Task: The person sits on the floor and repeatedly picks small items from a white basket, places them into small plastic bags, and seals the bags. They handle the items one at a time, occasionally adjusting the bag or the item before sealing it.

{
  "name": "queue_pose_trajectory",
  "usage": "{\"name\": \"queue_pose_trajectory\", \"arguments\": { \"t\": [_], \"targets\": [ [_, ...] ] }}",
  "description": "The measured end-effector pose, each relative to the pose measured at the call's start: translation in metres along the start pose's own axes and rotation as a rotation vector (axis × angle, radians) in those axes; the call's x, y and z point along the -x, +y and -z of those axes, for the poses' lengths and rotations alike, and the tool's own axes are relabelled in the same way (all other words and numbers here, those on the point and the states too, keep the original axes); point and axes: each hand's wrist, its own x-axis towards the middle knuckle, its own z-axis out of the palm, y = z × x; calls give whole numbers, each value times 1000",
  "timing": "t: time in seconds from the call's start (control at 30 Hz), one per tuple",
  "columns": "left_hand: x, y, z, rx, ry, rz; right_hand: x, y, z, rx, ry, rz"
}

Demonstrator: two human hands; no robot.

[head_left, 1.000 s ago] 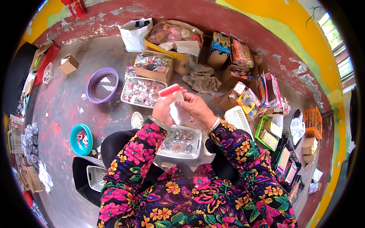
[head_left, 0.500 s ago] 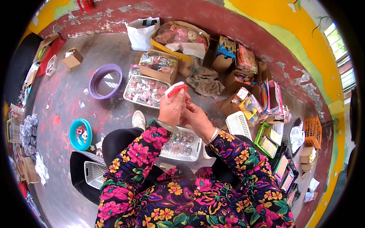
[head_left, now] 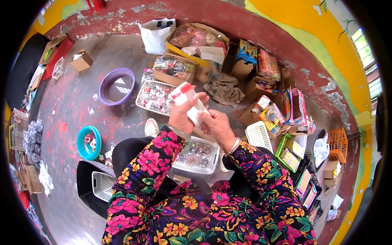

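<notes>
Between my two hands is a flat, long white piece with a red end (head_left: pixel 195 109), slanting up toward the far left. I cannot make out whether it is a packet or a card. My left hand (head_left: pixel 182 117) is closed round its left side, with the red end sticking out past the fingers. My right hand (head_left: pixel 218 127) pinches its lower right edge. Under the hands stands a white basket (head_left: pixel 216 157) of small clear-wrapped items. Just beyond them is a white tray (head_left: pixel 139 102) heaped with small packets.
To the left stand a purple tub (head_left: pixel 101 94) and a turquoise basin (head_left: pixel 79 141). Cardboard boxes (head_left: pixel 178 79), a white bag (head_left: pixel 154 38) and a crumpled cloth (head_left: pixel 223 90) lie ahead. A green basket (head_left: pixel 281 155) and an orange crate (head_left: pixel 337 145) are at the right.
The piece has turned in my hands and more of its white length shows. My right hand has shifted down and right along it, and the hands are farther apart.
</notes>
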Motion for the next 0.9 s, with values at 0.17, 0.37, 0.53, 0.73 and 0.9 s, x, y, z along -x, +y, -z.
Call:
{"name": "queue_pose_trajectory", "arguments": {
  "t": [0.17,0.37,0.53,0.73,0.9],
  "targets": [
    [1,-2,-3,-79,15,-48,-1,7,0,-2,-9,8],
    [-2,-6,2,34,132,3,-1,3,1,-13,-75,-83],
    [-1,-5,4,-48,187,73,-12,-20,20,216,-221,-108],
    [2,-22,4,-376,37,274,-24,-19,37,-50,-128,-7],
    [2,-31,10,-431,23,281,-19,-16,29,79,30,68]
  ]
}}
